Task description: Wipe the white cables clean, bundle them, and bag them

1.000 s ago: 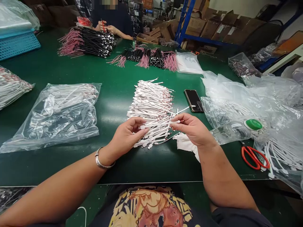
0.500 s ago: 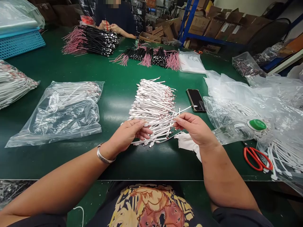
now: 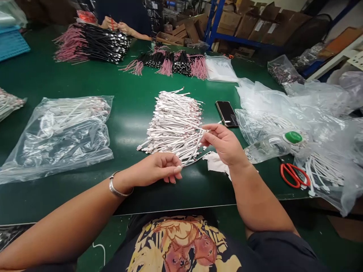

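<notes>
One white cable [image 3: 194,152] slants from near left to far right above the bench [image 3: 129,132]. Fingers of the left hand [image 3: 161,169] clamp its near end; those of the right hand [image 3: 224,145], its far end.

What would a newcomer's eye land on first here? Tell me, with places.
First, the pile of white cables in the middle of the green tabletop, with the left hand and right hand holding a white cable between them at its near right side. Then the red-handled scissors by the near edge at right, and the pink-and-black bundle at far left.
</notes>
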Tool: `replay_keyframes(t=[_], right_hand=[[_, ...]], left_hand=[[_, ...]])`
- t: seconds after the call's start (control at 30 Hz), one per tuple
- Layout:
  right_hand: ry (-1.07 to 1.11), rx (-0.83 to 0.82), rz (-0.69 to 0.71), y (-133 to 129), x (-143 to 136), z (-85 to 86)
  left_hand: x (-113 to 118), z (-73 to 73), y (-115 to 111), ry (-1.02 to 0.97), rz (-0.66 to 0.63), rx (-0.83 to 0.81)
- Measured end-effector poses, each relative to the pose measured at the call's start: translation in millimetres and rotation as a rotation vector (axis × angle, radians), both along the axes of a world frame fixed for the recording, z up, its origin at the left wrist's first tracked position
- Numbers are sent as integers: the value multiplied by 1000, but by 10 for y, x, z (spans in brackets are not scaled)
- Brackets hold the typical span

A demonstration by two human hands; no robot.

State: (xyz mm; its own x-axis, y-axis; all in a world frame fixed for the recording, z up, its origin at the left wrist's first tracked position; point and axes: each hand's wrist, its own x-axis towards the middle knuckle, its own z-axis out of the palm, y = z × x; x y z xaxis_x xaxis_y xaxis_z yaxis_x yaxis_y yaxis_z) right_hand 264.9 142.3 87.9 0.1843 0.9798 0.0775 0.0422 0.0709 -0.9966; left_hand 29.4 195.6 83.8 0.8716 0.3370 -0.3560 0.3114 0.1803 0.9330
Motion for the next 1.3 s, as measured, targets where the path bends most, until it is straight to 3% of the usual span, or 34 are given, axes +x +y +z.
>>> replay_keyframes(t=[0.07, 0.13, 0.2, 0.27, 0.33, 0.43, 0.63, 0.77, 0.87, 0.93, 1.0, 1.13, 1.3], right_hand=[[-56, 48, -105, 35, 76, -17], [-252, 72, -290, 47, 225, -15], [-592, 8, -442, 22, 398, 15], [-987, -179, -493, -30, 533, 54], [-1314, -427, -417, -87, 586, 64], [-1517, -642, -221, -155, 512, -19], [-1615, -574, -140, -245, 304, -262], [-1617, -489, -109, -217, 397, -245], [-1530, -364, -177, -225, 364, -147], [-1330, -174, -215, -284, 212, -56], [-1020, -9, -85, -378, -13, 37], [-520, -111, 239, -541, -404, 147], [-322, -230, 352, -553, -512, 145]], left_hand=[[15, -21, -47, -8, -10, -28], [29, -61, -77, -36, 37, -34], [39, -101, -86, -68, 107, -11], [43, -126, -82, -84, 172, 31], [48, -132, -75, -89, 224, 62], [63, -119, -78, -99, 291, 74], [73, -107, -81, -118, 407, 331], [47, -119, -71, -138, 459, 454], [37, -136, -72, -144, 466, 499], [35, -151, -74, -148, 476, 542], [31, -161, -77, -153, 481, 592], [18, -139, -95, -197, 450, 737], [8, -91, -120, -250, 431, 886]])
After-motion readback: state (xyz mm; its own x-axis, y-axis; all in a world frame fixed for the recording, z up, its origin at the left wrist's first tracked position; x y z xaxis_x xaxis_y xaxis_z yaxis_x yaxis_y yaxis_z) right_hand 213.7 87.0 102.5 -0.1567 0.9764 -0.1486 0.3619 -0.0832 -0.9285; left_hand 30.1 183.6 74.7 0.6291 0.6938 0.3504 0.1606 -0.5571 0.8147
